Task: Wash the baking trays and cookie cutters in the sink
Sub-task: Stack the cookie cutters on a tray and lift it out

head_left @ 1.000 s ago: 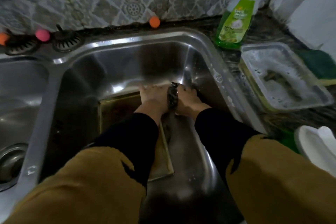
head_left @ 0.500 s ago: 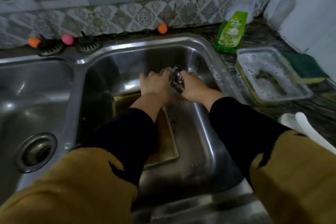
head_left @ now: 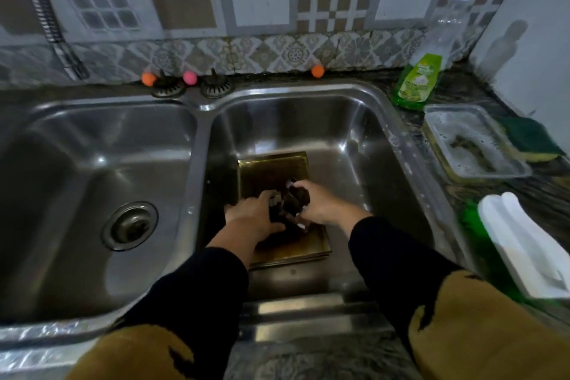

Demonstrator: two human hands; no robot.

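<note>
Gripping a dark cookie cutter [head_left: 297, 198], the right hand [head_left: 320, 205] is closing its fingers around it above the golden baking tray [head_left: 271, 168], which is lying on the floor of the right sink basin [head_left: 364, 139]. The left hand [head_left: 251, 214] is touching the cutter too; I cannot tell its grip. The label on the green soap bottle [head_left: 417, 82] is too blurred to read.

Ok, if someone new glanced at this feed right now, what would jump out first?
Probably both hands meeting low in the right sink basin: the left hand and right hand work a small dark metal piece over a brass-coloured baking tray on the basin floor. Next, the bright green dish soap bottle on the counter behind the basin's right corner, with a sudsy clear container beside it.
</note>
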